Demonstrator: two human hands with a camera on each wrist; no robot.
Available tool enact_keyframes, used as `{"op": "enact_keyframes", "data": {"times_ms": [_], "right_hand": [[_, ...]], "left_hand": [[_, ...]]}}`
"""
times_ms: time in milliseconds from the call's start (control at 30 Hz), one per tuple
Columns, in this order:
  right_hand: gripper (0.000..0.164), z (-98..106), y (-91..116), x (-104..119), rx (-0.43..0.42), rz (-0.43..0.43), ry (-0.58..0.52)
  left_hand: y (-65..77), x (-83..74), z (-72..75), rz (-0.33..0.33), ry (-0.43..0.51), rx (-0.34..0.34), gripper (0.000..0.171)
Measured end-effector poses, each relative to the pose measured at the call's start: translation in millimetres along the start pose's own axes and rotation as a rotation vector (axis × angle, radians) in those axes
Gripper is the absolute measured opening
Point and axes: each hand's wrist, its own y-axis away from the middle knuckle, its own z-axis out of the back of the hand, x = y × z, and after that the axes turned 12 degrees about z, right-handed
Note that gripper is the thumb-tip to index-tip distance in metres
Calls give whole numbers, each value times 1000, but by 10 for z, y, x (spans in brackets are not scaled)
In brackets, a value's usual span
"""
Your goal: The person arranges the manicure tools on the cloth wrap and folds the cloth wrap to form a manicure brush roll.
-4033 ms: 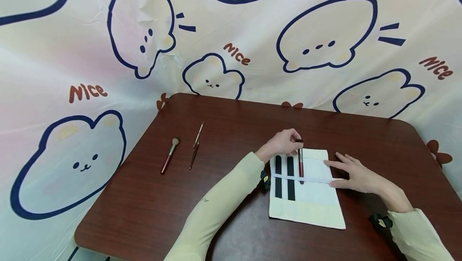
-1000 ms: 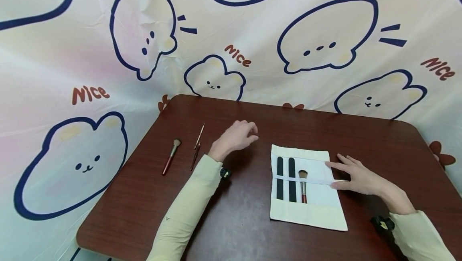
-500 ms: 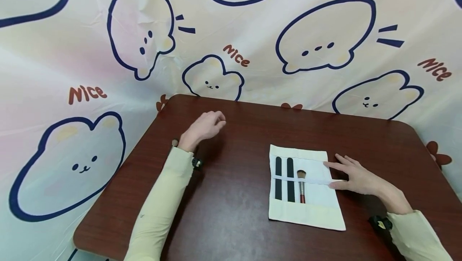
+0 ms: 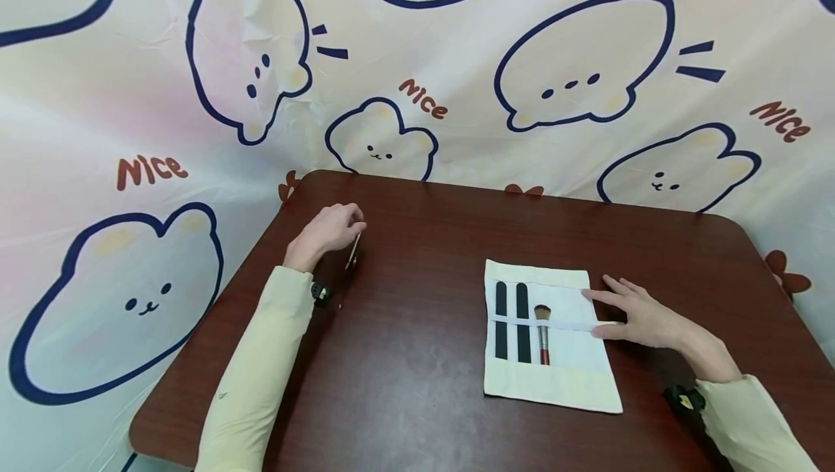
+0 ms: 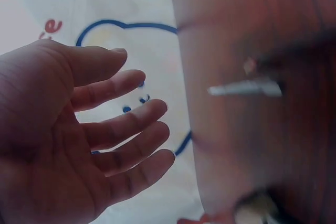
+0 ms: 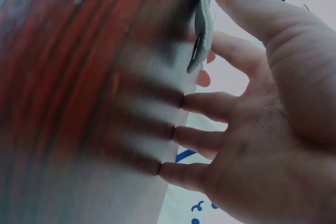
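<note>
My left hand [image 4: 326,231] hovers over the left side of the table, fingers loosely bent and holding nothing. Just beside its fingertips a slender pale-tipped tool [image 4: 353,253] lies on the wood; it is blurred in the left wrist view. My right hand [image 4: 642,316] rests at the right edge of a cream cloth pouch [image 4: 554,388], thumb and index finger touching that edge. In the right wrist view the other fingertips rest on the table. Under the pouch's white band sit two black strips with rounded ends [image 4: 501,301] and a makeup brush [image 4: 543,338].
The brown table [image 4: 404,370] has rounded corners and meets a patterned cloth backdrop [image 4: 457,44] behind and at the left. The left forearm in its sleeve [image 4: 254,370] covers part of the table's left side. A blurred pale brush head [image 5: 255,208] shows in the left wrist view.
My left hand has let go of the makeup brush, which now lies lower under the band, and moved left to the loose tools. My right hand stays at the pouch's edge.
</note>
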Motion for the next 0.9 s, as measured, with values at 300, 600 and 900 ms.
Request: {"op": "enact_keyframes", "data": {"times_ms": [300,600,900], "right_hand": [[79,-4,-12,-1,4,-1,7],[79,18,-13,13,-3,12,6],[79,-3,2,6,-6,10,4]], "left_hand": [[125,273,33,127,-90,21,34],[242,454,21,201,-138,64,34],[280,533,-28,219,-146,148,35]]}}
